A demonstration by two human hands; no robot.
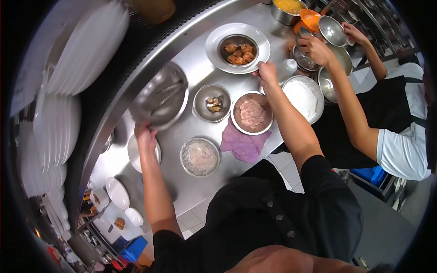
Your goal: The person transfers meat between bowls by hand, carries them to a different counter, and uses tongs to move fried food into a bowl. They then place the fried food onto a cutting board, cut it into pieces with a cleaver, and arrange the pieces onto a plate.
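My left hand (pixel 145 134) grips the rim of a large steel bowl (pixel 160 96), lifted and tilted above the steel counter (pixel 191 182), blurred by motion. My right hand (pixel 266 72) holds the edge of a white plate (pixel 215 50) that carries a small steel bowl of browned fried pieces (pixel 239 53). Just below that hand sits a steel bowl of pink minced meat (pixel 252 113).
A small steel bowl with a few pieces (pixel 212 103), a film-covered bowl (pixel 199 157), a purple cloth (pixel 245 144) and a bowl of white powder (pixel 302 97) lie on the counter. White plates (pixel 86 45) are stacked at left. A co-worker's hand (pixel 315 49) handles steel bowls at right.
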